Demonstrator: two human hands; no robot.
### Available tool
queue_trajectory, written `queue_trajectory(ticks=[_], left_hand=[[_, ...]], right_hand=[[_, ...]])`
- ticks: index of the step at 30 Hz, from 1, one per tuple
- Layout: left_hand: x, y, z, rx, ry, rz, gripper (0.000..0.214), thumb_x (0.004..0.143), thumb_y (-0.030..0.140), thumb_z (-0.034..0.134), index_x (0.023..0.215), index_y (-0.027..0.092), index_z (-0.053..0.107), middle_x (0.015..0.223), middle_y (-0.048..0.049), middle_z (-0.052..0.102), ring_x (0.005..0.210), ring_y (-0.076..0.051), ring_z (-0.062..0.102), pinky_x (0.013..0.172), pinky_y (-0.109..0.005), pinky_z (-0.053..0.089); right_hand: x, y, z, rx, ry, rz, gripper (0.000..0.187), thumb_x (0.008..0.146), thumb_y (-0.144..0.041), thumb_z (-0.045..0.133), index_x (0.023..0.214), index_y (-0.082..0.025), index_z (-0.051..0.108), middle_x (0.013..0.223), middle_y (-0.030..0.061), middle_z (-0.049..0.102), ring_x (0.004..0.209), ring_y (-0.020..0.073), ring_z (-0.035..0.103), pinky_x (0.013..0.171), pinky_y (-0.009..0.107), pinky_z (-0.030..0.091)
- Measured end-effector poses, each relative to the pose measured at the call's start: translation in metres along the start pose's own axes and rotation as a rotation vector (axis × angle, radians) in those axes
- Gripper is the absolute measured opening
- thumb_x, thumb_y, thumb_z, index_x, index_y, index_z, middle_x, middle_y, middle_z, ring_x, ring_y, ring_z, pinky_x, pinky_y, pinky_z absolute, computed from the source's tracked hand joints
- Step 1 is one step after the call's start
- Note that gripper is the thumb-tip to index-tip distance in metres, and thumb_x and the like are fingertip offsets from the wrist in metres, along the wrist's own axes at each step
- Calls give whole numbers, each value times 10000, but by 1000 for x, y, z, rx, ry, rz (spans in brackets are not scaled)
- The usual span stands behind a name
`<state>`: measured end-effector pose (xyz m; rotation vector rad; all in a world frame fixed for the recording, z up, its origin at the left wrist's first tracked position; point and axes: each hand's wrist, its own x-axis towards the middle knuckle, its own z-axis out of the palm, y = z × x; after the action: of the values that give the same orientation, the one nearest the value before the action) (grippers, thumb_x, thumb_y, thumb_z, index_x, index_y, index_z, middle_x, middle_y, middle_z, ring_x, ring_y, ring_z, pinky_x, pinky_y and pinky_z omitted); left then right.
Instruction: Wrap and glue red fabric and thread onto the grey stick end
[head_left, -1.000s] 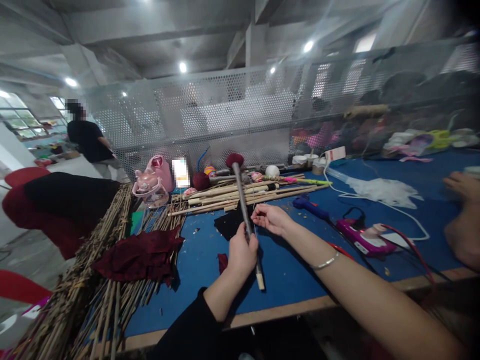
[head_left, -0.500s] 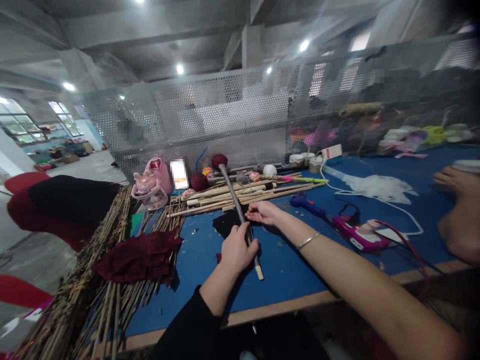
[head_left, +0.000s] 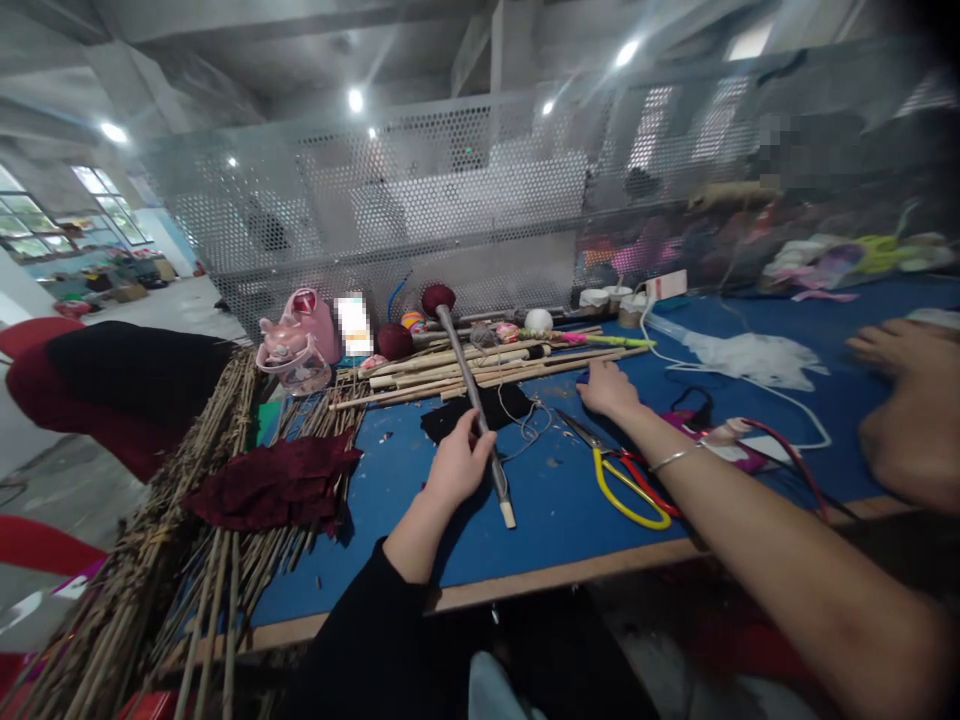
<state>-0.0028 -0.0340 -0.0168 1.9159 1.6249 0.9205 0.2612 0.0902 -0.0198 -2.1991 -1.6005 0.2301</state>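
My left hand (head_left: 459,462) is closed around a grey-wrapped stick (head_left: 470,375), with its bare pale end toward me. A dark red ball (head_left: 437,299) shows at the stick's far end. My right hand (head_left: 611,390) is closed on a blue tool (head_left: 583,378), perhaps a glue gun, mostly hidden by the fingers. Scissors (head_left: 626,485) with yellow and red handles lie beside my right forearm. Under the stick is a piece of black cloth (head_left: 510,403), and a loose thin thread (head_left: 536,425) curls beside it.
Bundled twigs (head_left: 225,420) and dark red cloth (head_left: 277,485) lie at left. Pale sticks (head_left: 457,372), a pink jug (head_left: 311,325) and a phone (head_left: 352,325) are behind. At right are a magenta power strip (head_left: 679,425), white plastic (head_left: 772,360) and another person's hand (head_left: 907,400).
My right hand has moved right, away from the stick, onto the blue tool. The scissors now show where my forearm was. My left hand still holds the stick.
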Motion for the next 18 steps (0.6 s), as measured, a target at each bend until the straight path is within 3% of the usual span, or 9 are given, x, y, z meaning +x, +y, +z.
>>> queue_trajectory(ticks=[3,5,9,15,18], left_hand=[[-3,0,-12,-32,105,-102,438,845,371,420,1201,121,465,748,-43,630,688,-148,579,667,-245,421],[-6,1,-16,-9,101,-134,392,837,373,427,1117,116,523,722,-47,627,657,-146,573,643,-244,414],[-5,6,-11,34,1,-167,331,765,423,530,897,133,619,688,-69,642,658,-175,590,625,-257,409],[4,9,3,35,-166,-192,348,658,491,627,692,146,601,621,-76,634,611,-191,607,551,-244,409],[5,5,5,-13,-230,-211,330,692,483,596,663,154,577,511,-35,590,465,-152,562,469,-229,388]], right_hand=[[2,3,6,-31,52,57,566,742,-345,591,1214,-104,392,1245,240,375,1151,379,385,880,503,355],[4,5,8,-47,120,120,642,732,-376,598,1247,-96,335,1248,260,338,1147,400,370,861,519,360],[3,13,8,-81,266,89,621,730,-276,592,1252,-97,306,1197,244,341,1068,373,437,805,451,406],[-4,22,-7,-107,245,-63,612,679,-136,578,1241,-115,335,1148,203,386,999,312,490,791,365,414],[-11,19,-16,-181,184,3,630,669,-193,604,1230,-69,347,1131,239,409,1026,357,463,787,413,413]])
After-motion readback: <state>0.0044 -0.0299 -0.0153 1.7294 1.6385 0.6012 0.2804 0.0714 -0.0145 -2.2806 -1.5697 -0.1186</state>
